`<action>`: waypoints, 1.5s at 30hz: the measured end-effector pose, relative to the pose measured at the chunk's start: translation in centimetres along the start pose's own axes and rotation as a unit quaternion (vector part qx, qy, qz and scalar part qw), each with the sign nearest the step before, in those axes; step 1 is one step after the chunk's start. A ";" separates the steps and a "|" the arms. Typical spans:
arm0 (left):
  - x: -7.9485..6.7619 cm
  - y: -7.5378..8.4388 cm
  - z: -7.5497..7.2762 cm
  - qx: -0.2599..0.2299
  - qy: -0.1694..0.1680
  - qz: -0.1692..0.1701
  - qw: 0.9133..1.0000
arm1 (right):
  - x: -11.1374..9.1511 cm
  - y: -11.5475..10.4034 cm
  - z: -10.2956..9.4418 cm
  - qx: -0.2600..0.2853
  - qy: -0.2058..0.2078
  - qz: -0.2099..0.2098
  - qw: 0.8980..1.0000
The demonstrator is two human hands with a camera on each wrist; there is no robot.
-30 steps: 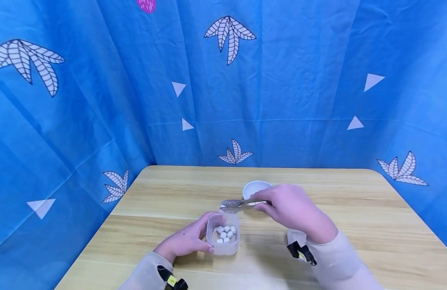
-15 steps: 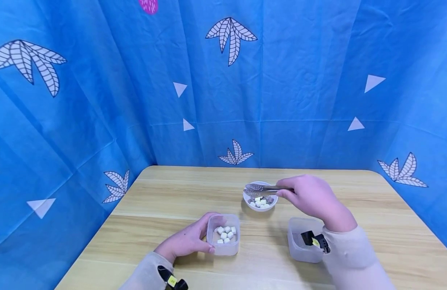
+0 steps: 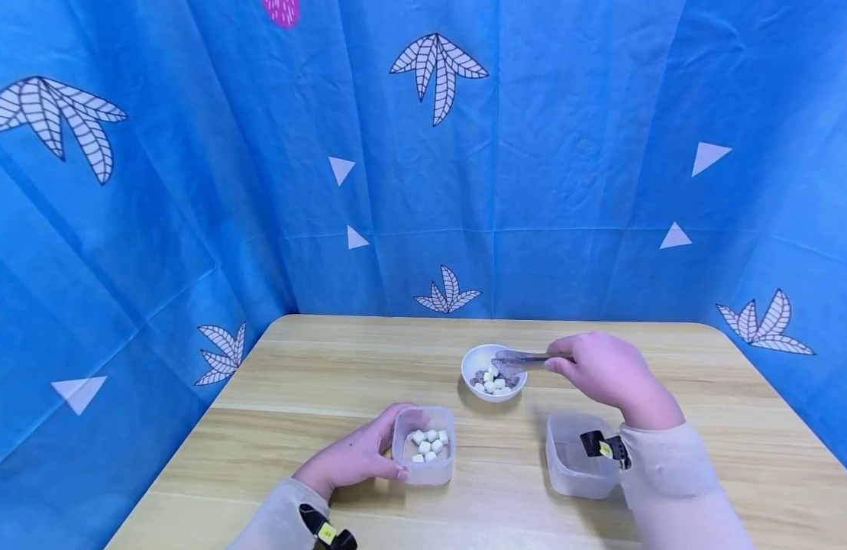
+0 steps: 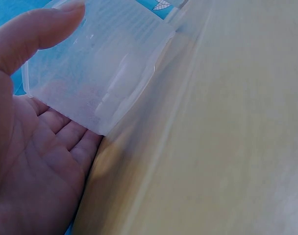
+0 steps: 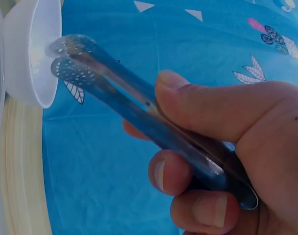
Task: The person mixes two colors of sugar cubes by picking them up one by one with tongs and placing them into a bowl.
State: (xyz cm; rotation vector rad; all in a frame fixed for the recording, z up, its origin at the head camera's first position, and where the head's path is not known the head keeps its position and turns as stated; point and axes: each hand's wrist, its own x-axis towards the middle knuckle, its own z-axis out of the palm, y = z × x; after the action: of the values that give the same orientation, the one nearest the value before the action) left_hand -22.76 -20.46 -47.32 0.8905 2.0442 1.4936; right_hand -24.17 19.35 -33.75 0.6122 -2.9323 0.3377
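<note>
My right hand grips metal tongs with perforated tips, thumb on one arm and fingers wrapped under the other. The tips reach over the right side of a white bowl holding small white cubes and dark brownish pieces. A narrow gap shows between the tong arms in the right wrist view. My left hand holds a translucent plastic container on the table, thumb at the near side and fingers around the left and back. Several white cubes lie on its bottom.
A second translucent container stands at the right, beneath my right forearm, which partly hides it. The wooden table runs back to a blue patterned curtain.
My right hand has carried the tongs from near the left container to the bowl, then slightly right. The tong arms have drawn closer since half a second ago. My left hand stays put.
</note>
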 end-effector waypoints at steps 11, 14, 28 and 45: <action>0.0 0.1 0.0 0.001 0.000 0.000 1.000 | 0.0 0.3 -0.4 0.002 -0.022 0.038 0.999; 0.0 0.2 0.0 0.002 0.001 -0.007 1.000 | -0.1 0.2 -0.5 0.002 -0.019 0.034 0.999; 0.0 0.1 0.0 -0.007 0.003 -0.009 1.000 | 0.1 -3.1 -0.6 0.044 -0.024 -0.051 0.997; 0.1 0.0 0.0 -0.008 0.001 -0.012 1.000 | 0.0 -9.1 2.1 -0.002 0.022 -0.182 0.983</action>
State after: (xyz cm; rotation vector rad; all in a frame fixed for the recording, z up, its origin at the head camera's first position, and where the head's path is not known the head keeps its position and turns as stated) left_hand -22.83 -20.42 -47.27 0.8562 2.0349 1.4963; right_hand -20.66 10.75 -34.07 1.0999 -2.7021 0.2968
